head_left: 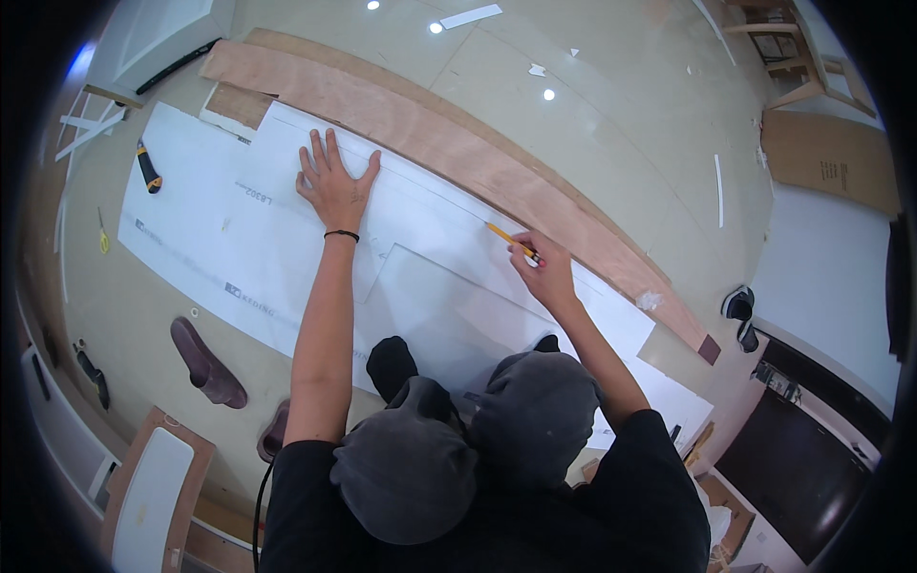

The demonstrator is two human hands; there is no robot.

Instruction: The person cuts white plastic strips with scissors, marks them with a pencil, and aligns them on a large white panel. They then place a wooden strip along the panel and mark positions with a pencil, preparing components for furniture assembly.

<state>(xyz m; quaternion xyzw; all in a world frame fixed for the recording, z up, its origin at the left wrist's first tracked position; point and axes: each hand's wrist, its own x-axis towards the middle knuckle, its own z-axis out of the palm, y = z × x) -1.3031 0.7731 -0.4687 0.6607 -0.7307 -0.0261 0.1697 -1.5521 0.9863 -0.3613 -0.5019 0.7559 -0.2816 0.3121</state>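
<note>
My left hand (334, 183) lies flat with fingers spread on a large white sheet (430, 210) on the floor. A black band circles that wrist. My right hand (546, 275) grips a yellow pencil (501, 232), its tip at a thin line running along the sheet near its far edge. A long reddish-brown plywood strip (458, 143) lies along that far edge, beyond both hands. Under the white sheet is another white sheet with printed marks (181, 191); an orange-and-black utility knife (148, 168) rests on its left part.
Yellow-handled scissors (104, 236) and a brown slipper (205, 363) are on the floor at left. White scraps (471, 16) are scattered beyond the plywood. Dark shoes (738, 304) and a flat cardboard box (829, 162) are on the right. My knees come close to the sheet's near side.
</note>
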